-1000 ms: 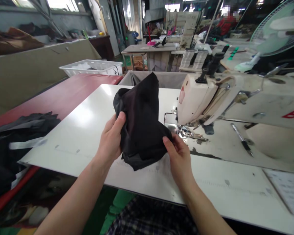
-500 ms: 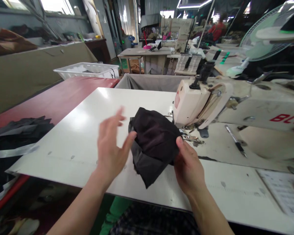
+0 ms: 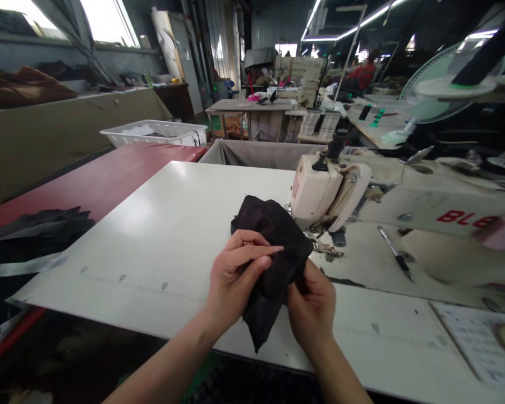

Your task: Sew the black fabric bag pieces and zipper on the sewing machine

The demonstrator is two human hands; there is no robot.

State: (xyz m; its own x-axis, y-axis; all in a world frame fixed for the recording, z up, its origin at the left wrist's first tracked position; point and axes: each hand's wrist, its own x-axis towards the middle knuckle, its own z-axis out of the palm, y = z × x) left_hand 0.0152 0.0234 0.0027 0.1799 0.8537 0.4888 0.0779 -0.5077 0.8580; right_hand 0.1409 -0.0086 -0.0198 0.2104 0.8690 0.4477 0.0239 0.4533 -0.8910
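A crumpled piece of black cloth [image 3: 273,224] is held up over the white sewing table [image 3: 151,224], one corner hanging down toward the front edge. My left hand [image 3: 238,275] is closed on its left side, thumb and fingers pressed to the folds and the index finger stretched across the top. Around the lower right edge of the cloth, my right hand [image 3: 313,303] is closed, its fingertips partly hidden by the fabric. Just beyond the cloth stands the white sewing machine [image 3: 313,188], with its metal presser foot [image 3: 324,247] close to the cloth's right corner.
A pen [image 3: 395,252] lies on the machine bed. Dark fabric pieces [image 3: 37,224] are heaped at the left, beside a red surface [image 3: 122,168]. Behind are a white plastic basket [image 3: 160,134] and a grey cloth-lined bin [image 3: 261,154]. A fan [image 3: 433,84] stands back right; a person in red [image 3: 362,73] is far off.
My left hand, open and apart before, has moved right and closed on the cloth. My right hand has shifted lower along its edge. The view has tilted up slightly.
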